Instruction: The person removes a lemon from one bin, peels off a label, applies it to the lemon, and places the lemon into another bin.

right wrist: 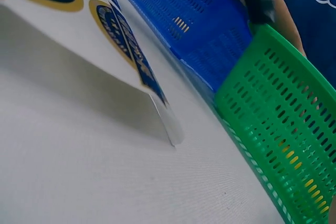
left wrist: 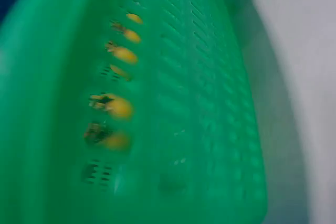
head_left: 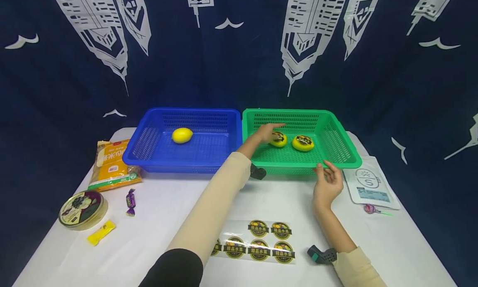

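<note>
In the head view, my left hand (head_left: 264, 134) is over the green basket (head_left: 298, 169), index finger stretched out and another digit touching a labelled lemon (head_left: 278, 141). Beside that lemon lies a second lemon (head_left: 303, 143), also with a black and gold sticker. My right hand (head_left: 328, 185) is at the basket's front rim, fingers loosely bent, nothing visible in them; whether it touches the rim is unclear. An unlabelled lemon (head_left: 182, 135) sits in the blue basket (head_left: 183, 169). The left wrist view is blurred, with yellow showing through the green slots (left wrist: 119, 107).
A clear sheet of round stickers (head_left: 258, 244) lies in front, its edge lifted in the right wrist view. At left are a food bag (head_left: 113, 164), a round tin (head_left: 83, 209) and wrapped sweets (head_left: 130, 202). A white pouch (head_left: 371, 182) and lollipop (head_left: 369, 209) lie at right.
</note>
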`<state>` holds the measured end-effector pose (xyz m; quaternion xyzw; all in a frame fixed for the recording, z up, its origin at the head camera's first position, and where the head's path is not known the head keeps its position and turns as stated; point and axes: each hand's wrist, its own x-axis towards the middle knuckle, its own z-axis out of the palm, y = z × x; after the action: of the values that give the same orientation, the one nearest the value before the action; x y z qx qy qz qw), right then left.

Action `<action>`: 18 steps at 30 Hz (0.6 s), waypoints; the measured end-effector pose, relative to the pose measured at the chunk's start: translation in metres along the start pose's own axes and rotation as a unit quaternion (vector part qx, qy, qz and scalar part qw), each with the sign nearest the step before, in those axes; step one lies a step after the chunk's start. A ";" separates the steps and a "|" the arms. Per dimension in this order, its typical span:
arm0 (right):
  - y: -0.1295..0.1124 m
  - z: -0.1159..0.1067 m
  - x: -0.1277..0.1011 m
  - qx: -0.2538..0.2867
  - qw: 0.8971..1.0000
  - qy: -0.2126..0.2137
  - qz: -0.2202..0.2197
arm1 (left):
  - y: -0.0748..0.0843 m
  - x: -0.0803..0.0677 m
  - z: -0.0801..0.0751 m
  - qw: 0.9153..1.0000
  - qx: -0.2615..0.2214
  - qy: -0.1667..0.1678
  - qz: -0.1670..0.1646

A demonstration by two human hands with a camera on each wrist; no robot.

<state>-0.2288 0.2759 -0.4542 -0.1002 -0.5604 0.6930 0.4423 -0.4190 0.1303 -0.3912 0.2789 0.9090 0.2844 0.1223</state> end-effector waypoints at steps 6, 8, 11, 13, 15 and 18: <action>0.001 0.000 0.001 -0.016 1.000 0.006 0.005 | -0.003 -0.059 -0.037 0.993 -0.055 0.062 0.081; -0.001 -0.002 0.001 -0.039 0.999 0.011 0.005 | -0.007 -0.088 -0.049 0.988 -0.089 0.084 0.095; -0.004 -0.002 0.001 -0.085 0.996 0.022 -0.003 | -0.019 -0.140 -0.062 0.972 -0.151 0.140 0.112; -0.006 0.001 0.000 -0.099 0.995 0.028 -0.013 | -0.027 -0.180 -0.070 0.954 -0.201 0.186 0.124; -0.008 0.005 -0.003 -0.108 0.993 0.029 -0.033 | -0.035 -0.221 -0.075 0.933 -0.226 0.249 0.129; -0.014 0.017 -0.010 -0.092 0.993 0.010 -0.079 | -0.046 -0.278 -0.076 0.899 -0.233 0.358 0.098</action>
<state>-0.2267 0.2563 -0.4396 -0.1030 -0.6236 0.6002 0.4901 -0.2423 -0.0958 -0.3391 0.2097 0.7670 0.5795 -0.1787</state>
